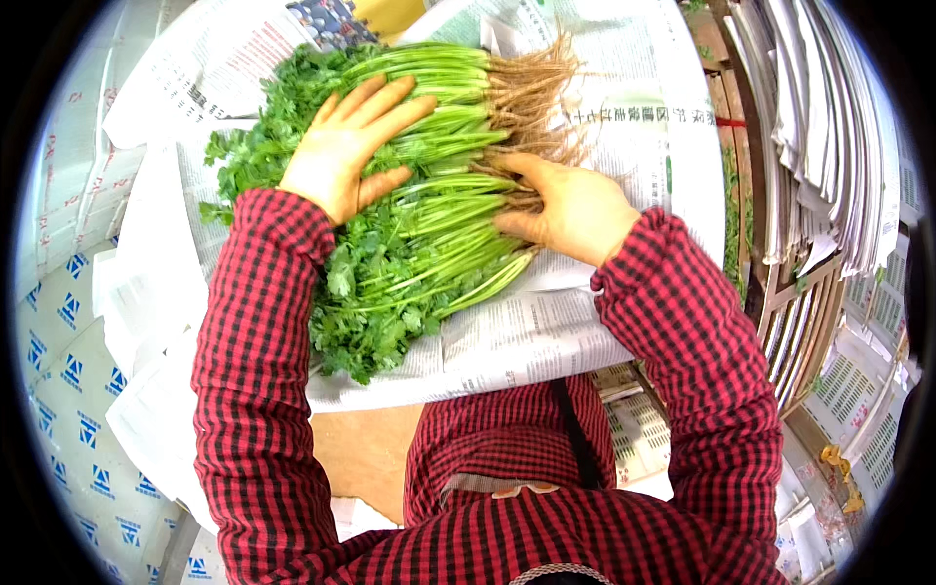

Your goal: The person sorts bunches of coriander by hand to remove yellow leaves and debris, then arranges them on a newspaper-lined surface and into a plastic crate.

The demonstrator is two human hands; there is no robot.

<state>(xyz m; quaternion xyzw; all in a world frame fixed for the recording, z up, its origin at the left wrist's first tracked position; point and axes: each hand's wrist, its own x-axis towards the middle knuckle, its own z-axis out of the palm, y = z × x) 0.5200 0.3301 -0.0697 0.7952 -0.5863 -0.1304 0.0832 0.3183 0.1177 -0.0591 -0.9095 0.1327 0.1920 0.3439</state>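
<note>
A broad layer of coriander (439,212) lies side by side on newspaper sheets (629,66). Its leaves point left, its pale green stems run across, and the brown stringy roots (534,80) are on the right. My left hand (351,142) rests flat over the leaves and upper stems, fingers spread, with nothing gripped. At the root end my right hand (570,205) has its thumb and fingers around the roots of several plants in the nearer half. Its palm side is hidden from view.
A thick stack of folded newspapers (826,124) stands at the right, above a slatted wooden crate (797,329). Printed sheeting (73,380) lines the left side. White plastic crates (848,395) are at lower right. A yellow item (391,16) lies at the far edge.
</note>
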